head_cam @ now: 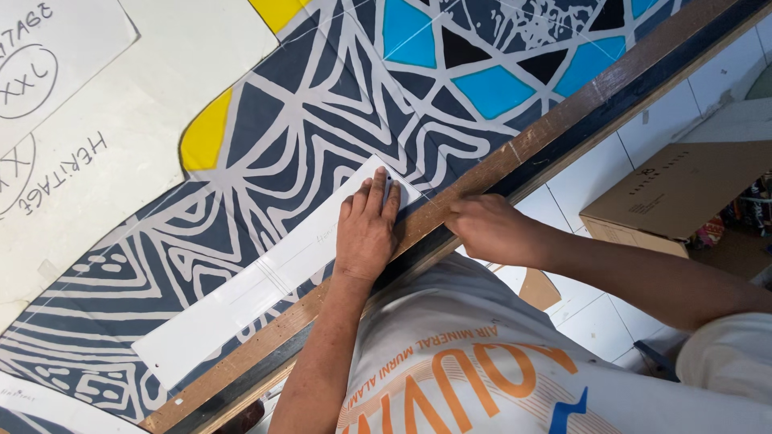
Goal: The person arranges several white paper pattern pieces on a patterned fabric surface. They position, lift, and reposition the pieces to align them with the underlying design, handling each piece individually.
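Observation:
A long white paper pattern strip [241,301] lies on patterned fabric [322,104] of dark grey, white, blue and yellow, along the table's wooden edge [555,133]. My left hand [366,233] presses flat on the strip's upper end, fingers together. My right hand [490,229] rests at the wooden edge just right of the strip's tip, fingers curled; whether it holds a small tool is hidden.
Large white paper pattern sheets [88,161] with handwriting lie at the left on the fabric. A cardboard box [683,189] stands on the white tiled floor [595,177] to the right. My white printed shirt [498,378] fills the bottom.

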